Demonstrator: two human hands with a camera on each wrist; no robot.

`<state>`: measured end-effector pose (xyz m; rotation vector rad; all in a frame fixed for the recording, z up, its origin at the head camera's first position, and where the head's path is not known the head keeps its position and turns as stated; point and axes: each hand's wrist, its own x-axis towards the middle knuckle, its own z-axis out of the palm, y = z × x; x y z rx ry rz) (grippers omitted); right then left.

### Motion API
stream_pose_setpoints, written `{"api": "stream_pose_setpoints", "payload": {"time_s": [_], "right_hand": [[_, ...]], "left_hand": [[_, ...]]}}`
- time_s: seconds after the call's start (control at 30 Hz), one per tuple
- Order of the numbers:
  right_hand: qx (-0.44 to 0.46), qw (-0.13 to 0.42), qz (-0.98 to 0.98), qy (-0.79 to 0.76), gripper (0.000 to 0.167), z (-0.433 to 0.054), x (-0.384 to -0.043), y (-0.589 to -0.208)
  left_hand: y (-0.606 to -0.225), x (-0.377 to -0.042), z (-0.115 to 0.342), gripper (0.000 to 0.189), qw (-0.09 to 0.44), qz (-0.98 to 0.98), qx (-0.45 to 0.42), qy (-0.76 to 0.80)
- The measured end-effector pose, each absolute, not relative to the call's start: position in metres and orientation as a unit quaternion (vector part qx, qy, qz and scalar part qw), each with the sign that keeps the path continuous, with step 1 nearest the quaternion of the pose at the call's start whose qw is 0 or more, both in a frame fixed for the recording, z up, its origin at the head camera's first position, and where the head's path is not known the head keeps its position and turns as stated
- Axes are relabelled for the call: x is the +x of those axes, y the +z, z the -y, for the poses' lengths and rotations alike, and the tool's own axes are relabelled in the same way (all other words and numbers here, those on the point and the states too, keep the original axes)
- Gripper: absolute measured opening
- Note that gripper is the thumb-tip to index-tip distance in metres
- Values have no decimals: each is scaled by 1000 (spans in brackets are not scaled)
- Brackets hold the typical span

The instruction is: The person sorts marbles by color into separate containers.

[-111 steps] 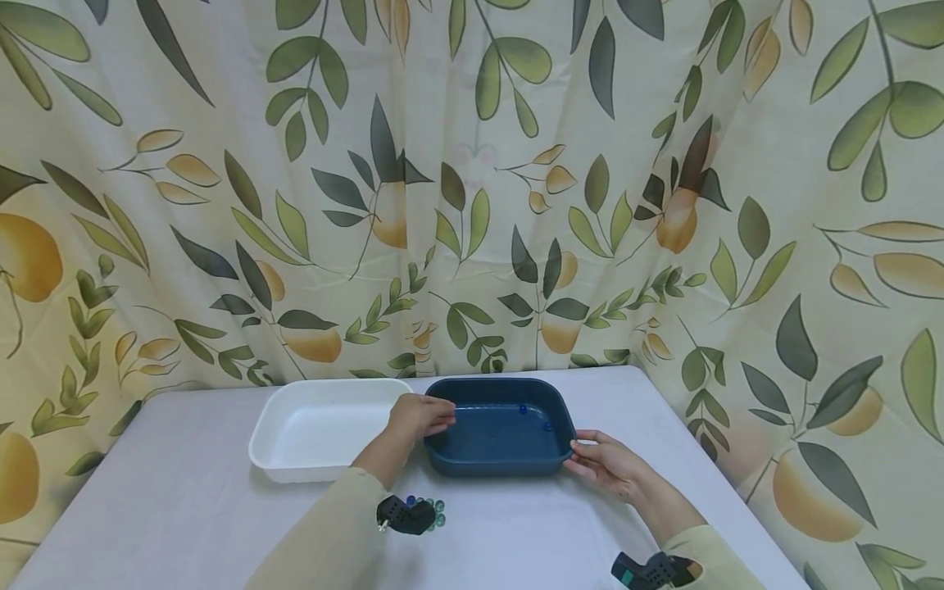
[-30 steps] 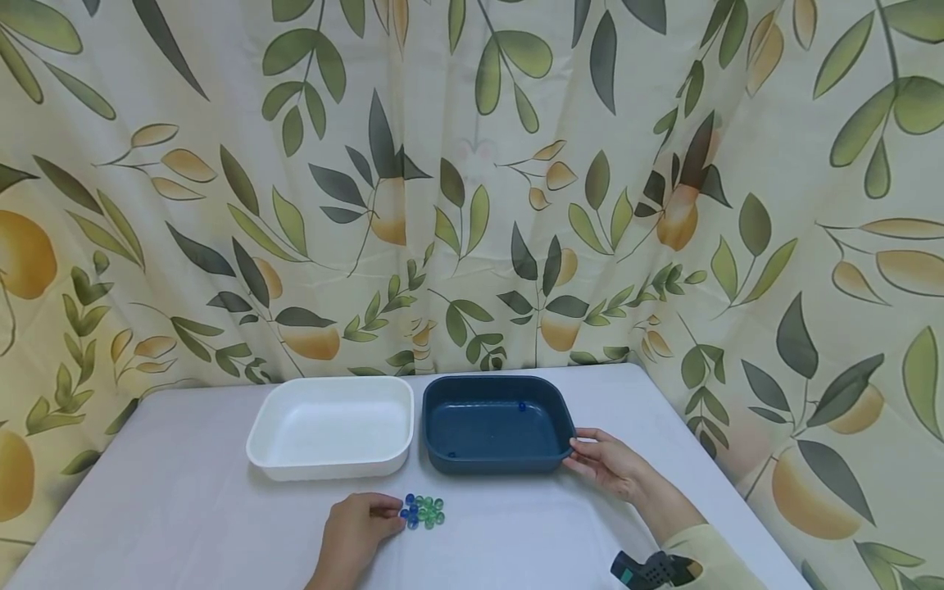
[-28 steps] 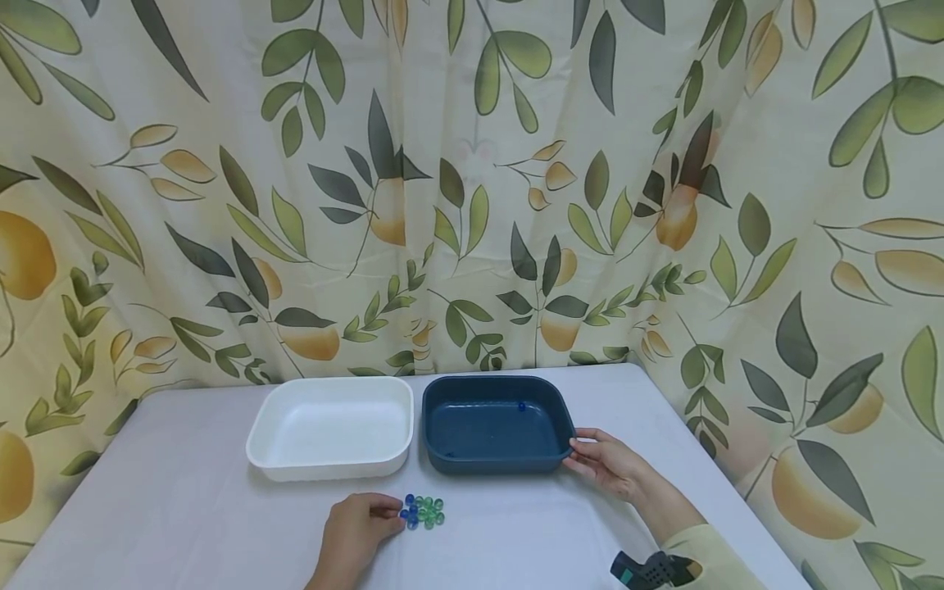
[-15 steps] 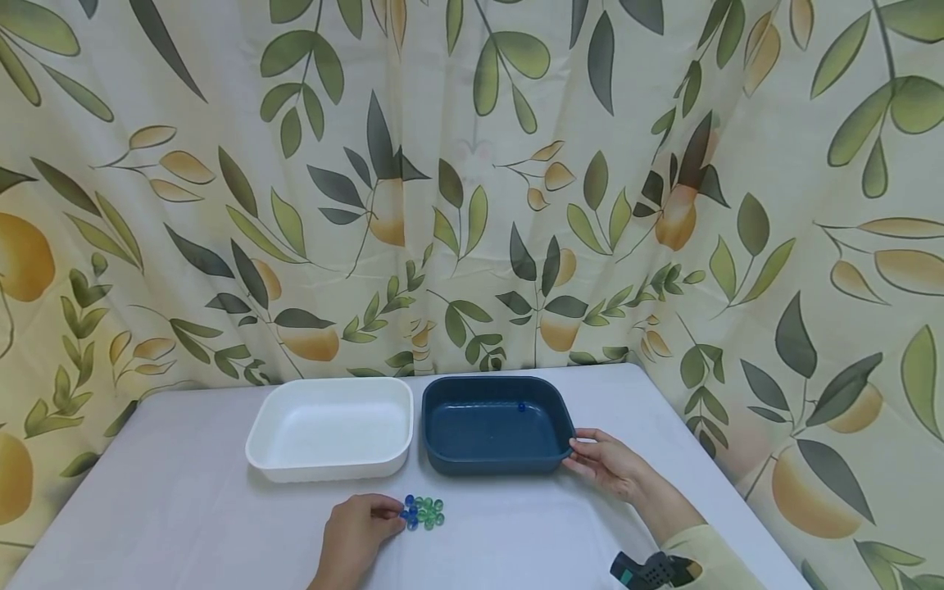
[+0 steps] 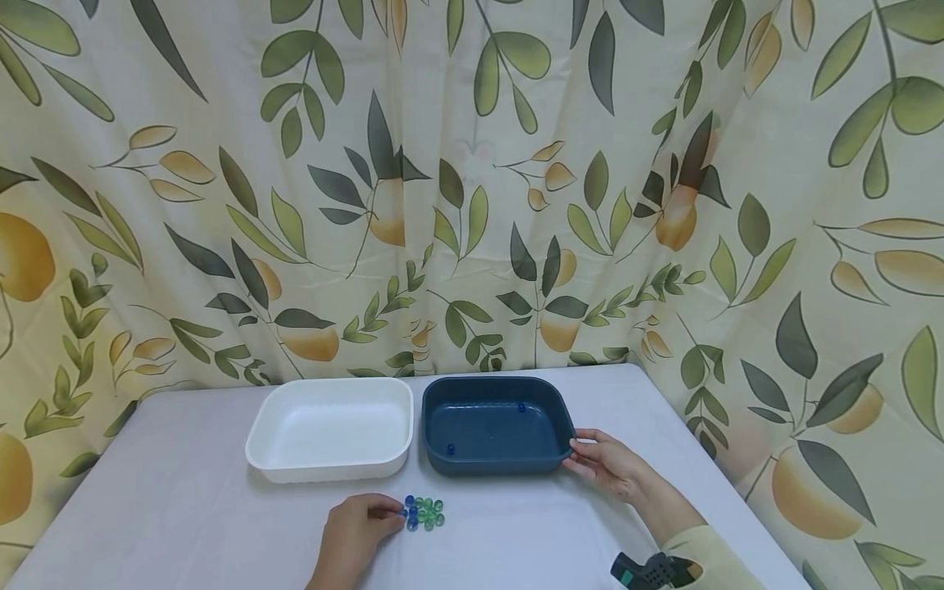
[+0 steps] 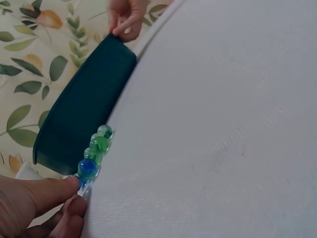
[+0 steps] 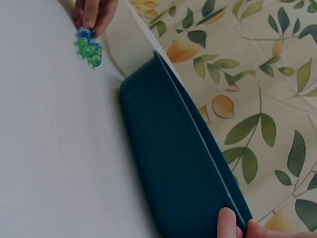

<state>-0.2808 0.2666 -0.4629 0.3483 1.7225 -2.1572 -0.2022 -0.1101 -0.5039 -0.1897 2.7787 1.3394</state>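
My left hand is at the left edge of a small cluster of glass marbles on the table, thumb and fingertips pinching a blue marble. Blue marbles lie on the cluster's left side and green marbles on its right. Behind them stands a dark blue plastic tub. Two marbles are inside it: one blue marble toward the back, another blue marble near the front left. My right hand grips the tub's right front rim, thumb and fingers on either side of the wall.
A white tub stands just left of the dark blue one. Both rest on a table with a white cloth, its back edge against a leaf-patterned curtain. A dark wrist device sits on the right sleeve.
My left hand has come from over the dark blue tub down to the marbles, staying there this last second. One marble in the tub has rolled from right to front left. The right hand stays put.
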Motion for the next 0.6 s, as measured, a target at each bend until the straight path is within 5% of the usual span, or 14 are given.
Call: {"api": "stream_pose_setpoints", "payload": {"time_s": [0.6], "right_hand": [[113,183,-606,-766,50,-268,-281,-463]], "left_hand": [[-510,-210,129,24,97,-817,-75,563]]}}
